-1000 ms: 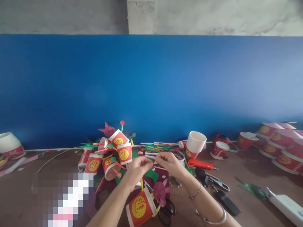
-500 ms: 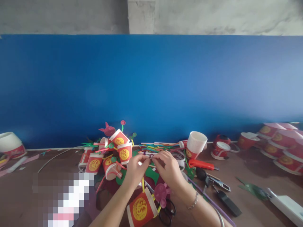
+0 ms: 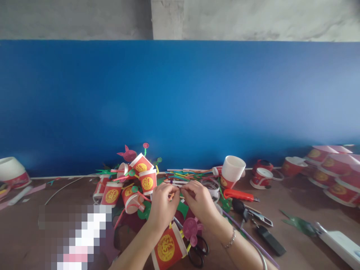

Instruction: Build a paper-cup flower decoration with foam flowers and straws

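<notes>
The left hand [image 3: 163, 204] and the right hand [image 3: 201, 198] meet almost tip to tip above the middle of the surface [image 3: 298, 255], thumbs and forefingers pinched together. A dark piece [image 3: 180, 187] shows at their tips, apparently gripped from both sides; most of it is hidden, so its shape cannot be told.

The likeliest trouble is a slip. With so little of the piece showing, the grip looks to be on a very small area, and an uneven pull could bend it, tear it or flick it away. If it drops, it could be lost among the straws [image 3: 194, 174] and the green paper [image 3: 182, 210] lying beyond and below the fingers.

A purple strip [image 3: 247, 236] lies along the right forearm. Whether it joins the piece cannot be seen; if it does, the arm could snag it and jerk the piece loose.

A cup [image 3: 168, 247] with a pink cut-out [image 3: 190, 228] lies tilted close below the wrists, the scissors [image 3: 199, 249] just beside it. Lowering either arm carelessly could crush the cup or bend the cut-out. To the left, the heap of cups [image 3: 111, 195] leans loosely, so a sideways knock from the left hand could topple it. The red cutter [image 3: 238, 195], near the right hand, could nick fingers if its blade is out.
</notes>
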Tool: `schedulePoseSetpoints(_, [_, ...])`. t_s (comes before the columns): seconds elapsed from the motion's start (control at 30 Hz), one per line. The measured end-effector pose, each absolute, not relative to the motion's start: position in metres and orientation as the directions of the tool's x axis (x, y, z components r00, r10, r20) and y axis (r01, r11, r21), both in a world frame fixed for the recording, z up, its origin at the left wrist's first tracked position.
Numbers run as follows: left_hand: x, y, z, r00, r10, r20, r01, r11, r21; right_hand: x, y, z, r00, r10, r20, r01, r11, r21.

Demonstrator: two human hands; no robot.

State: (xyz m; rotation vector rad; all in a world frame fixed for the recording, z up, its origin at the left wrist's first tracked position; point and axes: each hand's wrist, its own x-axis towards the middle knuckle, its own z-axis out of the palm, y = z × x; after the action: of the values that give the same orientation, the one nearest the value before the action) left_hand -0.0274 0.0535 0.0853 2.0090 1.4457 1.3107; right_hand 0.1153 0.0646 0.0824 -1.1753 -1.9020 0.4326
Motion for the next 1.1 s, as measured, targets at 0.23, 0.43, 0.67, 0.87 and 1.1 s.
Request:
schedulePoseSetpoints(0.23, [-0.027, 0.053, 0.085, 0.078, 0.881, 0.466, 0.568, -0.423, 0.706, 0.115, 0.066, 0.085, -0.196, 0.870, 0.452, 0.601, 0.471, -0.646])
schedulePoseSetpoints(0.43, [-0.032, 0.056, 0.083, 0.062, 0.904, 0.423, 0.618, -0.367, 0.695, 0.128, 0.080, 0.079, -0.131, 0.911, 0.390, 0.817, 0.322, -0.477])
schedulePoseSetpoints(0.67, [-0.039, 0.062, 0.078, 0.066, 0.882, 0.467, 0.714, -0.368, 0.595, 0.164, 0.102, 0.065, -0.175, 0.961, 0.215, 0.923, 0.236, -0.303])
schedulePoseSetpoints(0.87, [-0.039, 0.062, 0.076, 0.096, 0.859, 0.502, 0.781, -0.378, 0.497, 0.197, 0.113, 0.064, -0.106, 0.983, 0.152, 0.966, 0.138, -0.219])
schedulePoseSetpoints(1.1, [-0.040, 0.064, 0.069, 0.099, 0.847, 0.522, 0.831, -0.359, 0.425, 0.196, 0.117, 0.058, -0.091, 0.985, 0.145, 0.978, 0.115, -0.173])
